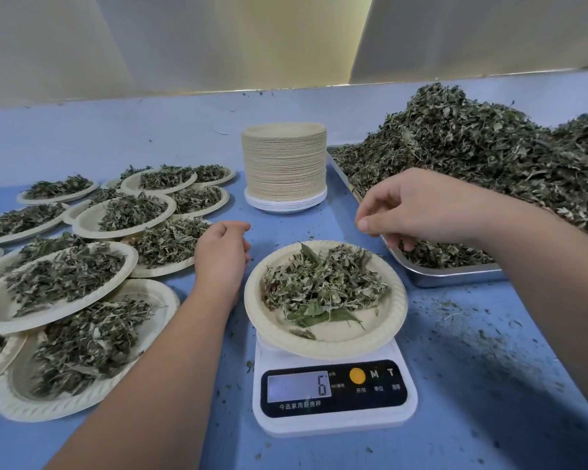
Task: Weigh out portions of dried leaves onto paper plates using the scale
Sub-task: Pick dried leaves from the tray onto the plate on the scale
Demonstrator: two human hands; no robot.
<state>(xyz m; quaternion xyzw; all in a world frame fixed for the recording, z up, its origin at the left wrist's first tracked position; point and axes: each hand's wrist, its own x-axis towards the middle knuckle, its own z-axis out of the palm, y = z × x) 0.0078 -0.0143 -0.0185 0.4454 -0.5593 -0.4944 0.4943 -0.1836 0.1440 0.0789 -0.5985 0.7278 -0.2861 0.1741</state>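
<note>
Head view: paper plate of dried leaves sits on the scale, display reading 6.
Left hand: loosely curled, empty, just beside the plate.
Right hand: above the plate's far rim, fingertips pinched together — any scrap between them cannot be told.
Leaves: likely very light, brittle — pinch small amounts gently.
Plate: likely thin, flexible; lift under opposite rims.
</note>
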